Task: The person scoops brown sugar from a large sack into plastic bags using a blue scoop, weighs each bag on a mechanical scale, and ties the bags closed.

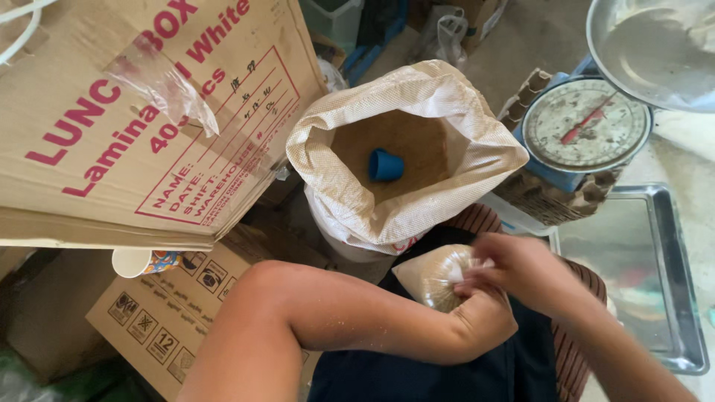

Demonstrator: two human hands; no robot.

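Observation:
Both my hands hold a small clear plastic bag filled with brown grain, low over my lap. My left hand grips the bag's neck from below. My right hand pinches the twisted top of the bag, slightly blurred. Just beyond them stands an open white woven sack of the same brown grain, with a blue plastic cup lying inside it.
A dial weighing scale with a metal pan stands at the right, a steel tray below it. Large cardboard boxes fill the left, with a paper cup tucked under one.

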